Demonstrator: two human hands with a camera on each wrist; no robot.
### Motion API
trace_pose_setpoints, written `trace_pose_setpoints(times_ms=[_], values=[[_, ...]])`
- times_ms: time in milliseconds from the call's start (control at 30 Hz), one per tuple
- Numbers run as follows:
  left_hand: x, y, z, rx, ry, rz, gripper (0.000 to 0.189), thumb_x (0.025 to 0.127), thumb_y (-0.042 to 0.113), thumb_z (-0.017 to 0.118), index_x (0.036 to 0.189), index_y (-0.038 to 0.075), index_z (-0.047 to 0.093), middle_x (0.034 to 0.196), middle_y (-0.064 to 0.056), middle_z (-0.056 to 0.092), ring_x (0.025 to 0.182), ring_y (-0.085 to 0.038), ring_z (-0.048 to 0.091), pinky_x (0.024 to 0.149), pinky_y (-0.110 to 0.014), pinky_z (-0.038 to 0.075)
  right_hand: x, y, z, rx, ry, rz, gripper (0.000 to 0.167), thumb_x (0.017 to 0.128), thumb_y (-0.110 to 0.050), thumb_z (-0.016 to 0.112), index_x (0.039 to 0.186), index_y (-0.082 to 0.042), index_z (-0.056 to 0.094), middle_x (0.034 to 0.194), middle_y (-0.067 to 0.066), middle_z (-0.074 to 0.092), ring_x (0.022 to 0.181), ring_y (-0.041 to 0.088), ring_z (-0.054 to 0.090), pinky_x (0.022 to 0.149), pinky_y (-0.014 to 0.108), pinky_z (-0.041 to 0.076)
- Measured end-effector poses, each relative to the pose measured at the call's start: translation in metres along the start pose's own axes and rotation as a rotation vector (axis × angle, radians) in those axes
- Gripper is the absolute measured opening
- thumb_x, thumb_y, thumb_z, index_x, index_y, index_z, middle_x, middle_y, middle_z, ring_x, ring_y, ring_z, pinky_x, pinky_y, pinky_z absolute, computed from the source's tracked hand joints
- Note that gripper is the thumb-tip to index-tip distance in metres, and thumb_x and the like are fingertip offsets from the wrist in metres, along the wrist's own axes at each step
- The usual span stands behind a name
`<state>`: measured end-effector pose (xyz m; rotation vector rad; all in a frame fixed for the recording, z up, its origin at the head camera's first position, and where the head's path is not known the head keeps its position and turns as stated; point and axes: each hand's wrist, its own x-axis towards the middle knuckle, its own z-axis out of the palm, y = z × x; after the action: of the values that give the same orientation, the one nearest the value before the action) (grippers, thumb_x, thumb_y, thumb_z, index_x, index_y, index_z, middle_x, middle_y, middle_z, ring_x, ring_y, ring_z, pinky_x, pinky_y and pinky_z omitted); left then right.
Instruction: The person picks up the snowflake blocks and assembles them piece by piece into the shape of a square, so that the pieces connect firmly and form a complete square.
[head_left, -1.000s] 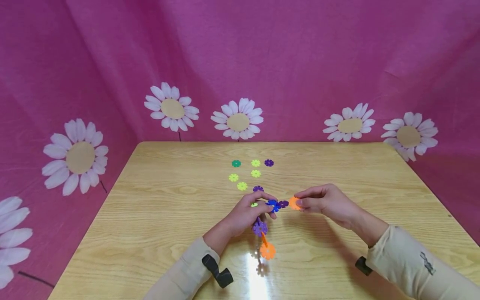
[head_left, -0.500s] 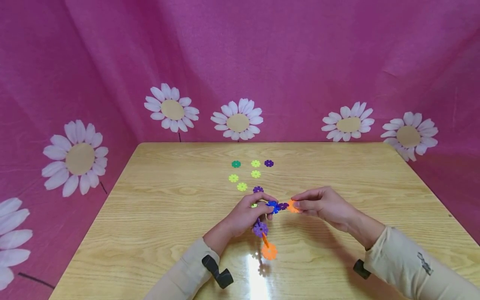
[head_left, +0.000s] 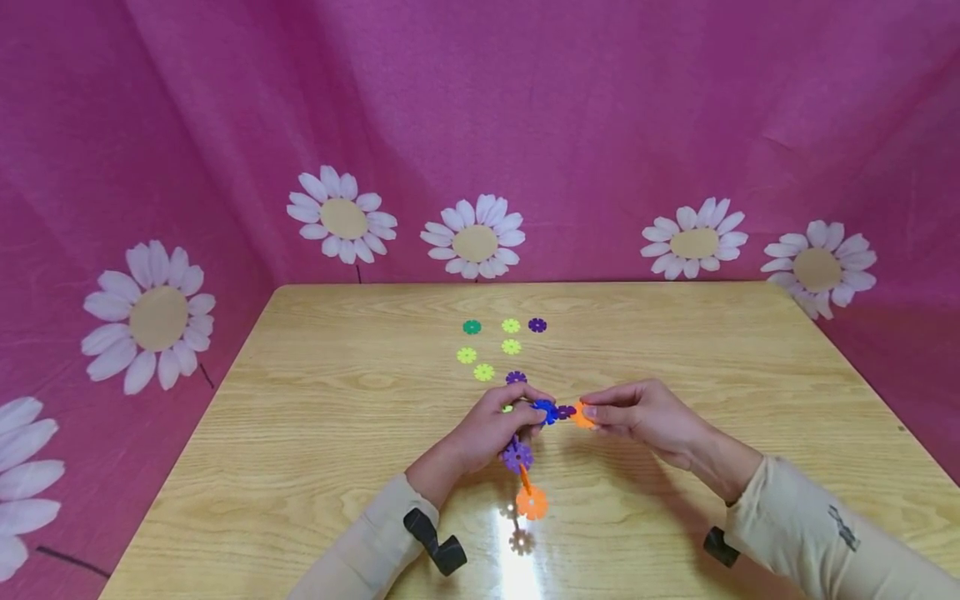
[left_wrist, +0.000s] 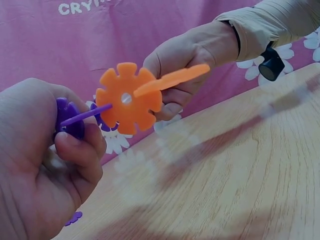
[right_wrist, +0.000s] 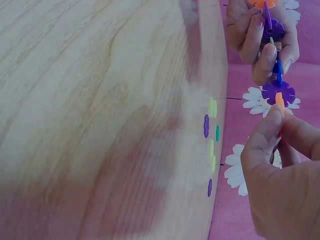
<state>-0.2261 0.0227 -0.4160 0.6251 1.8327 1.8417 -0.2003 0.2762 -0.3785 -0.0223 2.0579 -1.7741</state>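
Observation:
My left hand (head_left: pixel 483 429) grips a chain of slotted flower-shaped plastic discs, with thumb and fingertips at the blue disc (head_left: pixel 545 412). A dark purple disc (head_left: pixel 566 412) sticks out to the right of the blue one. Between right thumb and fingers, my right hand (head_left: pixel 663 425) pinches an orange disc (head_left: pixel 582 416). In the right wrist view that orange disc (right_wrist: pixel 280 101) meets the edge of the purple disc (right_wrist: pixel 278 93); how deep it sits in a slot is hard to tell. Below my left hand hang a lighter purple disc (head_left: pixel 517 457) and another orange disc (head_left: pixel 532 502).
Loose discs lie on the wooden table (head_left: pixel 337 375) beyond my hands: a green disc (head_left: pixel 472 327), several yellow-green discs (head_left: pixel 511 346), a purple disc (head_left: pixel 537 325) and a nearer purple disc (head_left: pixel 516 377). Pink cloth (head_left: pixel 570 125) with printed daisies rises behind the table.
My right hand has moved a little left with the orange disc, closing the gap to the dark purple disc. My left hand has stayed nearly still; the hanging end of the chain swayed slightly.

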Motion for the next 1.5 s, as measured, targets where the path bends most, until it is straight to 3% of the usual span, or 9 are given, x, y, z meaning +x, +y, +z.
trace_pose_setpoints(times_ms=[400, 767, 1067, 1267, 1500], values=[[0.002, 0.001, -0.001, -0.011, 0.034, -0.012, 0.032, 0.1, 0.011, 0.053, 0.126, -0.005, 0.06, 0.074, -0.001, 0.055, 0.064, -0.011, 0.05, 0.06, -0.022, 0.045, 0.0, 0.0, 0.004, 0.063, 0.017, -0.007, 0.039, 0.094, -0.009, 0.069, 0.128, 0.009, 0.062, 0.1, -0.002, 0.075, 0.087, 0.006, 0.07, 0.085, 0.027, 0.059], [0.002, 0.003, 0.003, -0.001, 0.037, 0.0, 0.034, 0.097, 0.011, 0.054, 0.126, -0.006, 0.06, 0.071, 0.0, 0.053, 0.06, -0.01, 0.049, 0.056, -0.022, 0.043, -0.002, 0.003, 0.004, 0.01, 0.056, -0.037, 0.04, 0.094, -0.011, 0.069, 0.127, 0.009, 0.062, 0.104, -0.003, 0.074, 0.09, 0.006, 0.07, 0.085, 0.028, 0.059], [0.003, 0.003, 0.001, 0.025, 0.045, 0.02, 0.03, 0.098, 0.009, 0.055, 0.124, -0.003, 0.063, 0.069, -0.001, 0.053, 0.059, -0.011, 0.049, 0.056, -0.023, 0.044, 0.001, 0.002, 0.005, -0.077, 0.051, -0.057, 0.043, 0.092, -0.014, 0.071, 0.127, 0.009, 0.063, 0.109, 0.003, 0.075, 0.089, 0.009, 0.071, 0.087, 0.034, 0.059], [0.004, 0.002, -0.001, 0.006, 0.025, 0.01, 0.032, 0.1, 0.011, 0.054, 0.127, -0.005, 0.06, 0.076, -0.002, 0.056, 0.065, -0.01, 0.051, 0.06, -0.022, 0.045, 0.003, 0.003, 0.005, -0.048, 0.061, -0.043, 0.041, 0.093, -0.013, 0.071, 0.127, 0.009, 0.063, 0.103, 0.0, 0.076, 0.086, 0.009, 0.07, 0.085, 0.031, 0.06], [-0.004, -0.002, -0.002, 0.009, -0.014, -0.061, 0.03, 0.102, 0.023, 0.055, 0.13, 0.011, 0.059, 0.094, -0.005, 0.068, 0.066, -0.013, 0.056, 0.053, -0.023, 0.043, 0.012, -0.003, 0.004, -0.089, 0.004, -0.044, 0.045, 0.098, -0.015, 0.065, 0.134, 0.011, 0.056, 0.105, -0.002, 0.07, 0.09, 0.012, 0.066, 0.085, 0.029, 0.058]])
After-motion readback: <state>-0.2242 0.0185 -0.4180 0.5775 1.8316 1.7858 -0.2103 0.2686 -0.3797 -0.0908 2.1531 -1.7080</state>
